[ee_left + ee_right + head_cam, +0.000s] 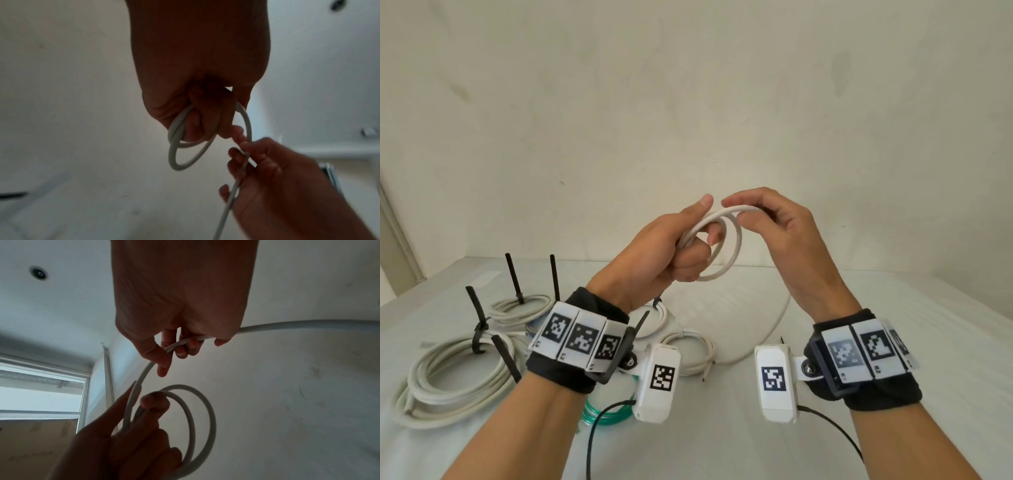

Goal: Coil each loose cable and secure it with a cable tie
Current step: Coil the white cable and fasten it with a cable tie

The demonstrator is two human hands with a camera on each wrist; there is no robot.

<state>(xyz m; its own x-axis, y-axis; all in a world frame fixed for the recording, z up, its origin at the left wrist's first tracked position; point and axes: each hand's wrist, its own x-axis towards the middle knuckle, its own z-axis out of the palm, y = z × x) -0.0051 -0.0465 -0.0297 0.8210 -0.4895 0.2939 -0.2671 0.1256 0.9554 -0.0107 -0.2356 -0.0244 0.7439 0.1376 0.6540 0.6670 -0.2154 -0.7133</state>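
— Wrist bands with printed markers are being seen closest, and past them a white cable (726, 240) is being held up in the air above the surface (825, 342).

— How is it being held?

— Two small loops are being clamped in the left hand (671, 246), fingers curled round them. The running length is being pinched in the right hand (774, 226), just beside the loops; the slack is being trailed down to the surface.

— What could go wrong?

— Probably the stiff loops are being strained to spring open; if either grip is being loosened while a tie is fetched, the coil could be lost.

— And the surroundings?

— Tied coils (455, 373) with black ties (477, 318) are being kept at the left on white cloth, a green coil (594, 413) near them. Plain pale walls are being shown behind.
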